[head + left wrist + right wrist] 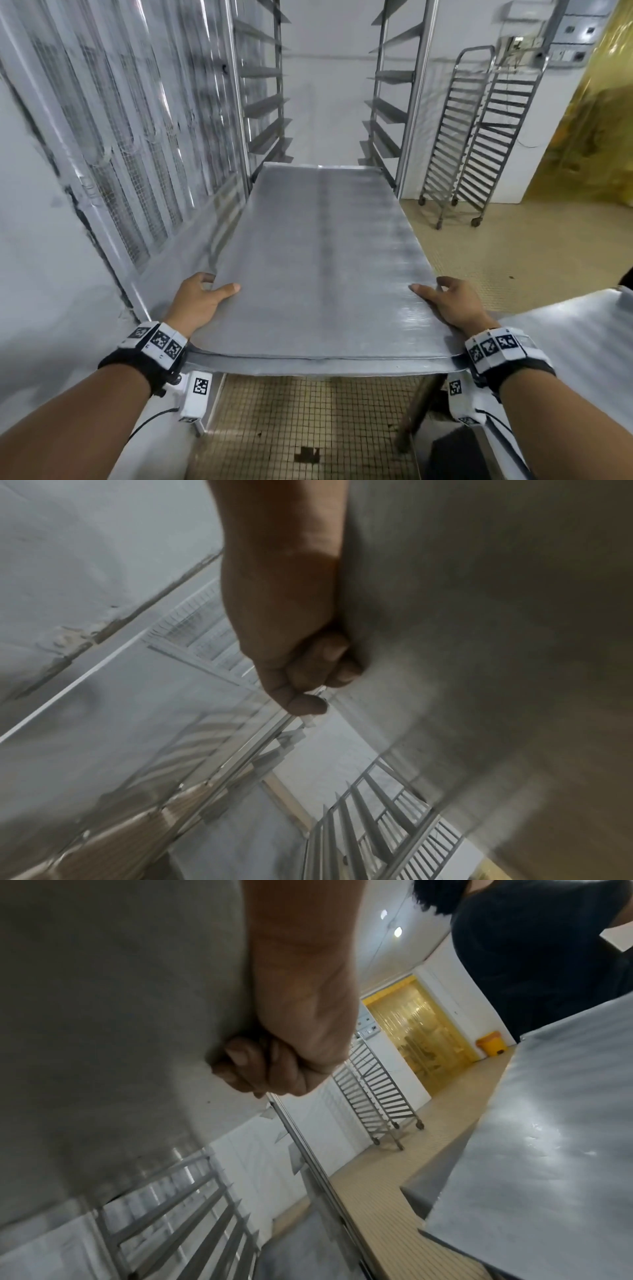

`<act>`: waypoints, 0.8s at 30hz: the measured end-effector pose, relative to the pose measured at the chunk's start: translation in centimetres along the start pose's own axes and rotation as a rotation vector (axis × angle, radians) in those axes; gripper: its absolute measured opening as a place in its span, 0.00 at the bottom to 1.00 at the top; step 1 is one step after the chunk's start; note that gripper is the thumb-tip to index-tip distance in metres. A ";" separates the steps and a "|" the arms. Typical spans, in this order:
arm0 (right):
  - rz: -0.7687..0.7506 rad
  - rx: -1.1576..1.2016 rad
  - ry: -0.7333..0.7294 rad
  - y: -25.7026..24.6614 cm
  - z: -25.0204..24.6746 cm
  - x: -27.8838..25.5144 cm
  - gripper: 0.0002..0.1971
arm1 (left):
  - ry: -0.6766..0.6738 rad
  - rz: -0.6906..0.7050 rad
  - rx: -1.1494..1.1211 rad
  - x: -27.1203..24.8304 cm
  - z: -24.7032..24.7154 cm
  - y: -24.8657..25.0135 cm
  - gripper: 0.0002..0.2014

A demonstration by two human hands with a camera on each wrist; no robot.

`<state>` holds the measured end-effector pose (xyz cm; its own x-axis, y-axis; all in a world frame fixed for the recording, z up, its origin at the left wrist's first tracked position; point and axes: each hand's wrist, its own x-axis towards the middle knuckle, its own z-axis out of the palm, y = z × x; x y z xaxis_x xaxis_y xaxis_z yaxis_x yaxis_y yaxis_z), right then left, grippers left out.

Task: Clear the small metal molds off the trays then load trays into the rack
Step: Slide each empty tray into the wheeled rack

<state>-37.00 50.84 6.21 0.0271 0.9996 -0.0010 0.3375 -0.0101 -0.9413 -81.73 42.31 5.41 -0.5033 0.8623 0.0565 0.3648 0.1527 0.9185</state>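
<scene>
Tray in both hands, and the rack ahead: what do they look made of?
Tray: seemingly aluminium, dull matte grey sheet with faint streaks and a rolled rim. Rack: likely stainless steel, brighter silver uprights and angled ledges. Neither metal is certain from looks.

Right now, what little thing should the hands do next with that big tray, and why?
Probably keep pushing the tray straight forward into the rack. Its far end already sits between the rack's side rails, its top shows no molds, and the left hand and right hand grip the near corners, thumbs on top, fingers curled under the edges.
</scene>
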 end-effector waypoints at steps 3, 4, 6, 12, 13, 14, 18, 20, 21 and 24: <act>0.062 0.087 -0.007 1.0 1.5 2.6 0.41 | 0.006 -0.018 0.005 3.7 0.2 -0.9 0.29; 0.083 0.103 -0.025 1.7 1.9 3.4 0.38 | 0.005 -0.022 0.007 4.8 0.4 -1.1 0.30; 0.082 0.057 -0.042 2.1 2.8 4.1 0.28 | 0.002 -0.026 0.010 6.5 0.8 -1.6 0.30; 0.143 0.091 0.029 2.8 4.9 7.5 0.25 | -0.006 -0.027 0.023 10.3 2.3 -2.3 0.29; 0.151 0.099 0.025 2.7 5.0 8.3 0.25 | -0.010 -0.033 0.026 11.2 2.5 -2.5 0.30; 0.160 0.105 0.020 2.6 5.2 9.1 0.25 | -0.013 -0.039 0.021 12.0 2.7 -2.5 0.30; 0.162 0.137 -0.005 2.3 5.6 12.7 0.24 | -0.004 -0.039 0.013 15.5 4.0 -2.1 0.28; 0.149 0.120 -0.009 2.3 5.7 14.6 0.22 | -0.007 -0.047 0.015 17.3 4.7 -1.9 0.28; 0.137 0.115 -0.003 2.2 5.8 15.6 0.20 | -0.006 -0.052 0.022 18.1 5.1 -1.8 0.29; 0.085 0.057 -0.011 2.0 6.0 18.5 0.22 | 0.027 -0.044 0.059 20.4 6.2 -1.3 0.29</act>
<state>-41.47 69.49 2.24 0.0427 0.9954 -0.0852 0.2801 -0.0938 -0.9554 -87.57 62.72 2.95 -0.5404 0.8409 0.0283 0.3873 0.2187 0.8956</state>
